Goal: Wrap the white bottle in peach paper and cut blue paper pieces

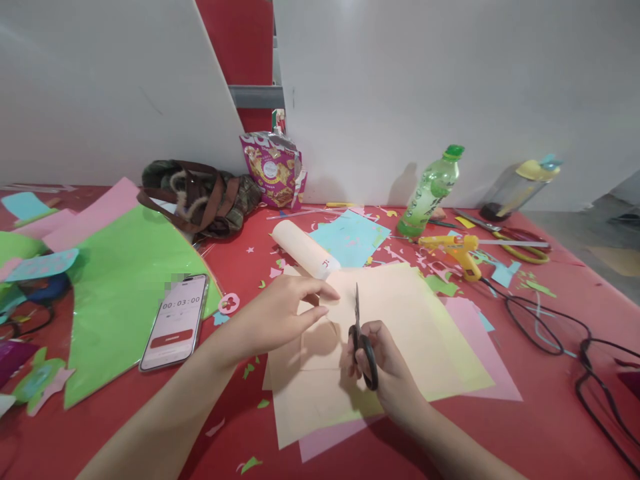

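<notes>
My right hand (383,363) grips a pair of scissors with black handles (369,360). The narrow blades point away from me and look closed together. To the left, my left hand (285,310) is held over cream paper (400,333), thumb and fingers apart. A thin edge or fold shows in the paper just below its thumb; whether the fingertips touch it I cannot tell. Yellow-green and pink sheets (493,360) stick out from under the cream ones. Beyond my left fingertips lies a pale cylindrical bottle (303,247) on its side.
A phone showing a timer (175,323) lies left on green sheets (115,287). Behind are a camouflage bag (200,197), a snack packet (274,170) and blue paper (355,237). Rightward are a green bottle (430,193), a yellow glue gun (453,250) with black cable, larger scissors (520,243) and scraps.
</notes>
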`<state>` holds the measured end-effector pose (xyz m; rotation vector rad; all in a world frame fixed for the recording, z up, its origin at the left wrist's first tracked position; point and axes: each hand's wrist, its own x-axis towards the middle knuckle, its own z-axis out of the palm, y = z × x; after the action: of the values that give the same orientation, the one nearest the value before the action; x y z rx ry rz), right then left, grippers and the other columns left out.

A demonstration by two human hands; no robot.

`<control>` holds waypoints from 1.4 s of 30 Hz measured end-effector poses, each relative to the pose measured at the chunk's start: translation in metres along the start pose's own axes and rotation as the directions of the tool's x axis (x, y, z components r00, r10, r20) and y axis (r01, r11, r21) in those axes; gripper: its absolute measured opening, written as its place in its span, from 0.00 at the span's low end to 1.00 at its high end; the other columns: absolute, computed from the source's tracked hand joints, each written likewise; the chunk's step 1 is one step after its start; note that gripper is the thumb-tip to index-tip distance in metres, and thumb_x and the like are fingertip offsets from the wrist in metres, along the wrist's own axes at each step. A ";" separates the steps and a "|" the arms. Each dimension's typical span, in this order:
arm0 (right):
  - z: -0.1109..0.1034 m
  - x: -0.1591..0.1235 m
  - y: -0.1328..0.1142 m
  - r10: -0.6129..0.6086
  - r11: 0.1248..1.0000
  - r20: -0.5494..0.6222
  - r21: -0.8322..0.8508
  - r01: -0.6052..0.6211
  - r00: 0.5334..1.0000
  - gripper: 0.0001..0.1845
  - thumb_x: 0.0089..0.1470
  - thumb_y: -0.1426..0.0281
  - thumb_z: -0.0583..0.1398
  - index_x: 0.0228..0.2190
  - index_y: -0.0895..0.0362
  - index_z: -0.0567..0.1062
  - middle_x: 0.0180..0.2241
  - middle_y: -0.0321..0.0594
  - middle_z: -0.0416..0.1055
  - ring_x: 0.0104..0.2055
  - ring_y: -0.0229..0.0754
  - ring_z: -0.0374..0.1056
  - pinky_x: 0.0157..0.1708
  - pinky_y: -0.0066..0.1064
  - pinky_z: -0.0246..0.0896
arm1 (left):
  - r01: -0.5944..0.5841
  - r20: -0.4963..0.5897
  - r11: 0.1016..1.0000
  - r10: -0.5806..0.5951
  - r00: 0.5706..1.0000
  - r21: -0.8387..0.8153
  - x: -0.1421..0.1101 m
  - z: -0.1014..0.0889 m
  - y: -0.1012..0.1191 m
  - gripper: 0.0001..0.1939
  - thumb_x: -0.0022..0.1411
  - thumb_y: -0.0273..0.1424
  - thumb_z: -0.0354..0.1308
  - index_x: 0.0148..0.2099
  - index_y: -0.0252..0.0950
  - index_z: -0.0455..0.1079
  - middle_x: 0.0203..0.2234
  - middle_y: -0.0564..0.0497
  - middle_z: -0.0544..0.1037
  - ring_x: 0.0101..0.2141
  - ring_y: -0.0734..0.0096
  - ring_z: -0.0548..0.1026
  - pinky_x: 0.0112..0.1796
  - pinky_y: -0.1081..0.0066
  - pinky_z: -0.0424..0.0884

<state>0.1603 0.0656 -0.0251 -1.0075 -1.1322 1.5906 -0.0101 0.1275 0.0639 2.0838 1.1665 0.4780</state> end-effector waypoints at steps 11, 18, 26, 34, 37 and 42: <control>0.004 -0.001 -0.004 0.091 0.996 -0.084 0.007 -0.090 0.992 0.18 0.43 0.60 0.58 0.25 0.54 0.54 0.16 0.24 0.58 0.14 0.26 0.53 0.12 0.18 0.48 | 0.037 -0.045 0.998 -0.035 0.998 0.049 0.000 -0.002 0.000 0.11 0.54 0.28 0.49 0.39 0.37 0.69 0.37 0.52 0.75 0.36 0.71 0.72 0.38 0.73 0.66; 0.005 -0.001 -0.006 0.113 0.994 -0.082 0.016 -0.112 0.990 0.20 0.40 0.59 0.60 0.24 0.55 0.54 0.19 0.25 0.59 0.16 0.27 0.56 0.13 0.19 0.49 | 0.068 -0.098 0.998 -0.067 0.993 0.000 0.001 0.002 0.002 0.11 0.54 0.27 0.49 0.39 0.36 0.69 0.36 0.51 0.75 0.36 0.71 0.72 0.35 0.75 0.67; 0.000 -0.002 0.000 0.008 0.999 0.048 0.050 -0.011 0.999 0.21 0.43 0.55 0.58 0.26 0.54 0.53 0.22 0.28 0.59 0.20 0.29 0.59 0.17 0.22 0.49 | 0.049 -0.077 0.996 -0.055 0.996 -0.075 0.001 0.005 0.000 0.12 0.54 0.25 0.48 0.40 0.36 0.70 0.35 0.52 0.76 0.35 0.72 0.72 0.34 0.75 0.67; -0.003 -0.003 0.003 -0.025 0.997 0.128 0.079 0.015 0.992 0.20 0.44 0.54 0.56 0.30 0.53 0.54 0.25 0.30 0.59 0.22 0.31 0.60 0.20 0.24 0.50 | 0.031 -0.048 0.999 -0.032 0.998 -0.025 -0.001 0.003 0.005 0.12 0.53 0.24 0.49 0.39 0.37 0.70 0.35 0.53 0.76 0.34 0.73 0.73 0.33 0.78 0.67; -0.004 -0.004 0.003 -0.045 0.996 0.128 0.076 0.036 0.991 0.19 0.46 0.54 0.55 0.30 0.53 0.54 0.27 0.31 0.58 0.23 0.31 0.60 0.20 0.24 0.51 | 0.019 -0.029 1.000 -0.019 0.999 -0.016 -0.001 0.003 0.005 0.12 0.53 0.24 0.49 0.39 0.37 0.70 0.35 0.53 0.76 0.34 0.73 0.73 0.33 0.78 0.67; -0.003 -0.004 0.001 -0.057 0.997 0.134 0.055 0.050 0.989 0.17 0.48 0.55 0.54 0.31 0.53 0.54 0.29 0.33 0.57 0.25 0.31 0.61 0.21 0.24 0.52 | 0.010 -0.010 1.000 -0.010 1.000 -0.023 -0.001 0.004 0.004 0.12 0.53 0.24 0.49 0.39 0.36 0.70 0.33 0.53 0.76 0.31 0.75 0.73 0.32 0.79 0.68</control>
<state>0.1642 0.0625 -0.0261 -0.8390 -1.1931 1.6569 -0.0056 0.1236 0.0640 2.0575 1.1716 0.4952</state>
